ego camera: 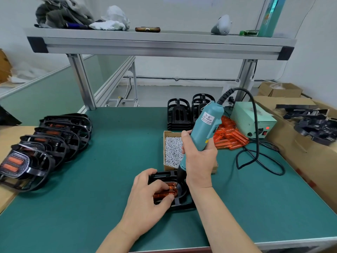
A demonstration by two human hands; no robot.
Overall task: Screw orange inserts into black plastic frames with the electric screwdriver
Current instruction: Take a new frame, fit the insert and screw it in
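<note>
Station as found. My right grip [198,161] is wrapped tight round the lower body of the electric screwdriver [207,125], held close to upright and leaning slightly far-right; I judge this keeps the bit square on the screw. The bit tip sits at the right end of the orange insert [164,195], which lies seated in the black frame [182,204] on the near centre of the worktop [118,161].

My left grip [151,194] has its fingers curled over the insert with the thumb at its near edge, pinching it down, presumably so that it cannot turn or lift under torque.

Supplies lie within reach:
- the box of screws [173,150] just beyond the frame
- loose inserts [229,136] to its right
- empty frames [179,114] stacked farther back

Finished frames [54,136] are lined up at the left, well apart from the work.
</note>
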